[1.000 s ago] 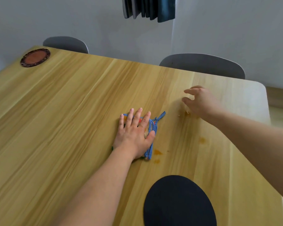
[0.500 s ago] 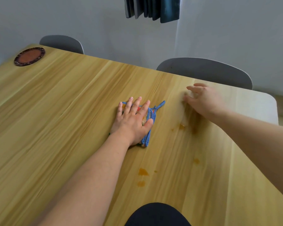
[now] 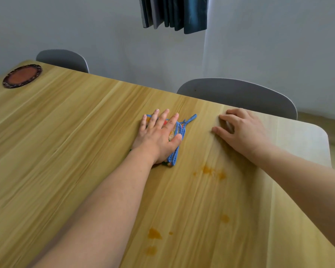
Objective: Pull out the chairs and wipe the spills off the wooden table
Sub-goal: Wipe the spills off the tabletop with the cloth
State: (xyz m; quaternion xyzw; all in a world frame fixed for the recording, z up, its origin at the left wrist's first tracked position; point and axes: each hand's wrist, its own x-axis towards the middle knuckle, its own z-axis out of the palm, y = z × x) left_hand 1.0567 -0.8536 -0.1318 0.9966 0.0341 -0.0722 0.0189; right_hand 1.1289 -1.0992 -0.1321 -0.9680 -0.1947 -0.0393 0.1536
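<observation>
Two hands lie on the wooden tabletop (image 3: 70, 132). The left hand (image 3: 159, 138) presses flat on a blue-edged cloth (image 3: 177, 140) near the middle of the far edge, its fingers (image 3: 162, 118) spread and straight, grasping nothing, only pinning the cloth down. The right hand (image 3: 242, 132) rests palm down just beside it toward the far right corner, fingers loosely curled and empty. Several orange spills mark the wood: a cluster (image 3: 211, 171) just nearer than the cloth, a small spot (image 3: 224, 218) toward the right edge, and two blotches (image 3: 154, 234) closer to the near edge. Two grey chairs (image 3: 240, 95) stand tucked against the far edge. A round brown coaster (image 3: 22, 75) sits at the far left corner.
</observation>
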